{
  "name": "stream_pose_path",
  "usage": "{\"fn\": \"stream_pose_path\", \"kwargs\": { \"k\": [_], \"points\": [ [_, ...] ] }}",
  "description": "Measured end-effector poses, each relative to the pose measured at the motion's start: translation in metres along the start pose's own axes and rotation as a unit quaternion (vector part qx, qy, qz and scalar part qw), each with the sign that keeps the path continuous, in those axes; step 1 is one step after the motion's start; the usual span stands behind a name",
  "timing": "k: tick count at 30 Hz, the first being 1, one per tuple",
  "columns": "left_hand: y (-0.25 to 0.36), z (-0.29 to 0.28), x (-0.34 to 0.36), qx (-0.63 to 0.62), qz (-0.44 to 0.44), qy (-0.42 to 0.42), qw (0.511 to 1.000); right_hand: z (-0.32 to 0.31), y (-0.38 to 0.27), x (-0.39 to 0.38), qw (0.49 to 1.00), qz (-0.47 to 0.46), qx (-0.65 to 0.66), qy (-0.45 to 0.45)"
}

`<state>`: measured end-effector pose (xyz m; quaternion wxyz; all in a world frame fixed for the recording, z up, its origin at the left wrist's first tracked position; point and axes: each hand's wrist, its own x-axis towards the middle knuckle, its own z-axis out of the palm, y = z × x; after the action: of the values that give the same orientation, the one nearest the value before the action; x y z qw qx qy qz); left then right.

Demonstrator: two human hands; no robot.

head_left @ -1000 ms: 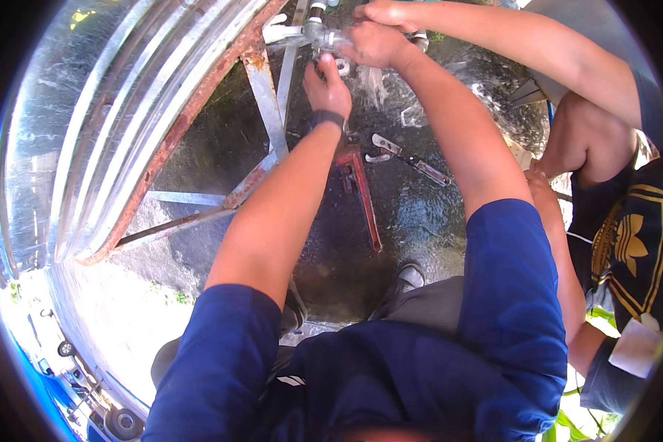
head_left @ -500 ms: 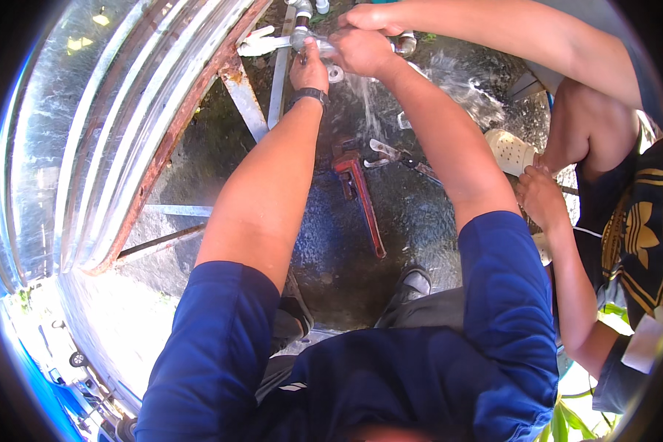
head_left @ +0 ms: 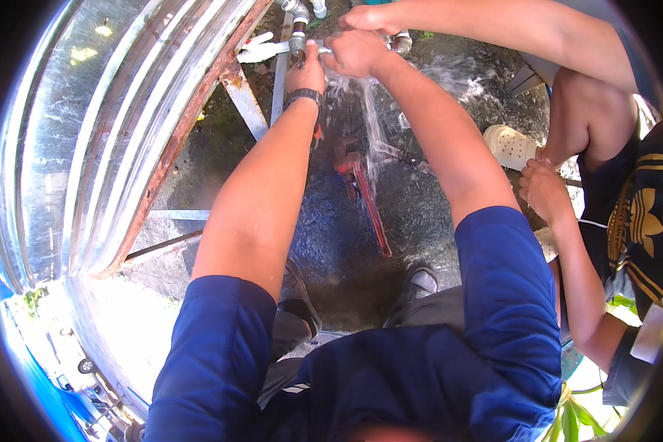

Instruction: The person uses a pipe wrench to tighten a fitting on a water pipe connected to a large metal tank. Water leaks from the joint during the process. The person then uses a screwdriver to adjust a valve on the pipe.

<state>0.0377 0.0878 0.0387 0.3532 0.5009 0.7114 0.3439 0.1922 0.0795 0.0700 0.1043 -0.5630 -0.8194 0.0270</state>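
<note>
Up at the top, a grey metal pipe fitting [head_left: 297, 44] joins a white pipe [head_left: 265, 51]. My left hand [head_left: 307, 72] is closed just below the fitting, thumb pointing up; what its fingers hold is hidden. A small orange-red tip [head_left: 317, 132] shows beside that wrist. To its right, my right hand [head_left: 355, 53] is wrapped round the pipe, whose covered part cannot be seen. Water [head_left: 372, 110] pours and sprays from under my hands. Another person's hand [head_left: 368, 18] reaches in right behind my right hand.
On the wet ground lie a red pipe wrench [head_left: 365, 193] and pliers [head_left: 390, 151] under the water. A corrugated metal sheet [head_left: 110, 110] with a rusty frame [head_left: 191, 121] stands at left. At right is another person's hand [head_left: 544, 191], near a pale clog [head_left: 510, 146].
My left hand has shifted slightly down and left, and the orange-red tip has come into sight. Water now falls farther down, over the pliers. My right hand stays at the pipe.
</note>
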Motion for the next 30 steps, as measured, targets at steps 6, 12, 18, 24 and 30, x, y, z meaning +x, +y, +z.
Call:
{"fn": "stream_pose_path", "kwargs": {
  "k": [6,12,18,24,30],
  "points": [
    [0.004,-0.009,-0.017,0.007,0.076,-0.012,0.997,0.019,0.003,-0.007,0.996,-0.028,-0.002,0.079],
    [0.002,0.001,-0.018,-0.01,0.04,0.019,0.999,0.028,0.008,-0.005,0.99,-0.059,-0.046,0.117],
    [-0.007,0.019,0.0,-0.073,0.056,0.044,0.995,0.023,0.001,0.001,0.994,-0.022,-0.018,0.108],
    [0.002,0.026,0.005,-0.156,-0.018,0.069,0.985,0.018,-0.001,-0.007,0.996,-0.018,-0.041,0.08],
    [-0.002,0.032,0.012,-0.268,-0.026,0.087,0.959,0.019,0.003,-0.004,0.993,-0.026,-0.018,0.112]
  ]
}}
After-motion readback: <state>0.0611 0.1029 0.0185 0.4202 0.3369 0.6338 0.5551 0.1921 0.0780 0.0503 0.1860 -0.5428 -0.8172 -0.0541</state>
